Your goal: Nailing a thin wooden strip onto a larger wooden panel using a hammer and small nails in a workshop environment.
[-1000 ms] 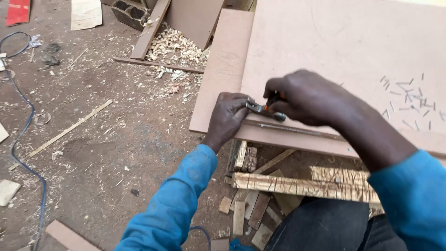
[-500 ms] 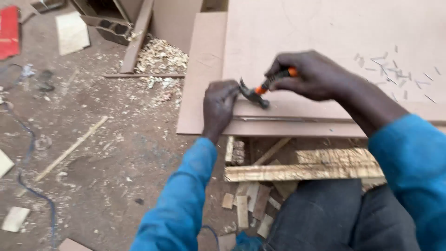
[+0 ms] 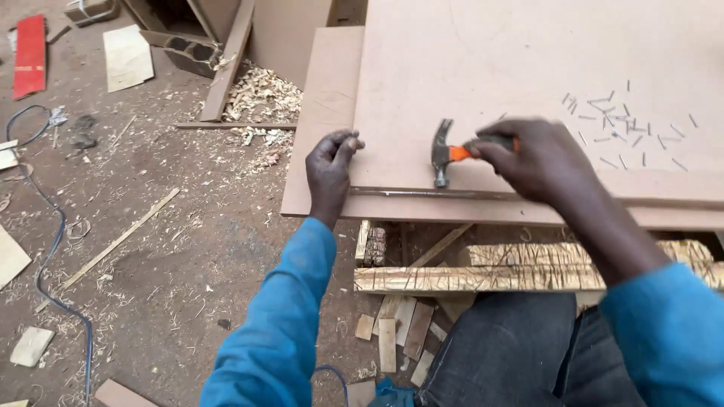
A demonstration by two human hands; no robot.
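While both hands work at the near edge of the board, the scene reads so:

Right hand [image 3: 539, 158]: fingers curled tight round the hammer [image 3: 446, 154] at its orange grip, which is mostly hidden under them.
Hammer head: dark metal, just left of the right fingertips, face down, on or just above the board's near edge; which, I cannot tell.
Left hand [image 3: 330, 167]: resting on the left corner of the top board [image 3: 490, 60], fingertips [image 3: 348, 143] pinched together; whether they pinch anything is too small to tell.
Between the hands: bare board and a thin strip [image 3: 407, 193] along the near edge, running from beside the left fingers to under the hammer head.
Lower board [image 3: 320, 105]: sticks out to the left, under and beyond the left fingers.
Loose nails [image 3: 626, 128]: scattered on the board, beyond and right of the right fingers.
Below the fingers: carved gilt moulding [image 3: 483, 277] and small wood offcuts [image 3: 400, 328], partly hidden by dark trousers [image 3: 513, 347].
Far left of the left fingers: dirt floor [image 3: 151, 249], wood shavings [image 3: 260, 98], blue cable [image 3: 56, 241], red board [image 3: 30, 54].
Obstruction: the right hand covers the hammer's handle.
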